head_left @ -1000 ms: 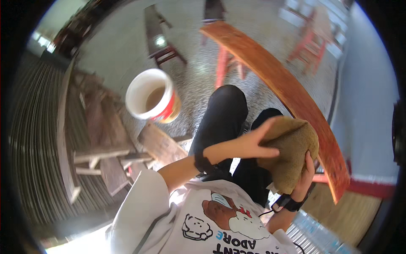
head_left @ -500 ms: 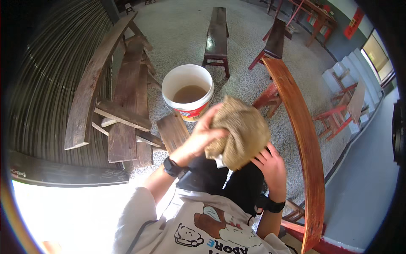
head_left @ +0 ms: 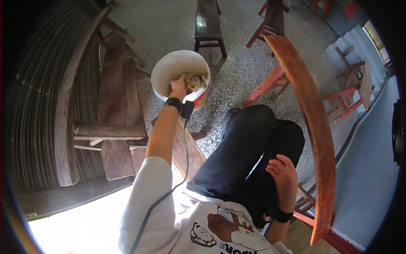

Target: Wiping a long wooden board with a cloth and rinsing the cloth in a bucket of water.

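My left hand (head_left: 179,86) reaches down inside the white bucket (head_left: 160,80), its fingers closed on a wet tan cloth (head_left: 196,82). The cloth lies bunched and folded in the bucket; part of it and some of my fingertips are hidden. A red patch marks the bucket's outside. Over my right thigh rests my right hand (head_left: 282,171), with loosely bent fingers and nothing held. Black bands circle both wrists, and a cable runs from the left one along my arm.
A long orange-brown wooden bench (head_left: 311,122) stands at my right on red legs. Dark wooden benches (head_left: 114,106) are stacked at the left beside a ribbed shutter (head_left: 31,110). Ahead stands another dark bench (head_left: 207,21). A light wooden plank (head_left: 186,148) lies near my left knee.
My left hand has carried the cloth from above my lap forward into the bucket. My right hand has come away from the cloth and dropped onto my thigh. The view has shifted.
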A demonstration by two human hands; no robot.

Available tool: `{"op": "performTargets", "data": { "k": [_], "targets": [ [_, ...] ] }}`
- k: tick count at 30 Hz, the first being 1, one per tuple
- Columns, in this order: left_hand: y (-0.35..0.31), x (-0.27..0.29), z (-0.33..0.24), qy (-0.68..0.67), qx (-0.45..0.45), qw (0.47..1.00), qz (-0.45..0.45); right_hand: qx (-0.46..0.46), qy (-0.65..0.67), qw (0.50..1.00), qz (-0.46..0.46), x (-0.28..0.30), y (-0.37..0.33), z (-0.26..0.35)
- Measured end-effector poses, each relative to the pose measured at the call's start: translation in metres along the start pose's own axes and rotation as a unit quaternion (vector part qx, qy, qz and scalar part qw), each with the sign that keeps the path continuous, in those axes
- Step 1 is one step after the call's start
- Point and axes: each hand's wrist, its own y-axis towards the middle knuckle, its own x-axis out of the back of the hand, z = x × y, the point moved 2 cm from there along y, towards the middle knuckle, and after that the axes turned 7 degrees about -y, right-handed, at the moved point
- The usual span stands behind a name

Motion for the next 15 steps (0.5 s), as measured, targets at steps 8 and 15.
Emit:
{"op": "performTargets", "data": {
  "k": [8, 15],
  "targets": [
    [-0.019, -0.023, 0.038, -0.007, 0.186, 0.982, 0.012, 0.025, 0.076, 0.997, 0.015, 0.017, 0.006, -0.012],
    [-0.083, -0.098, -0.007, 0.556, -0.041, 0.807, 0.195, -0.013, 0.100, 0.991, 0.082, 0.020, 0.013, -0.017]
  ]
}}
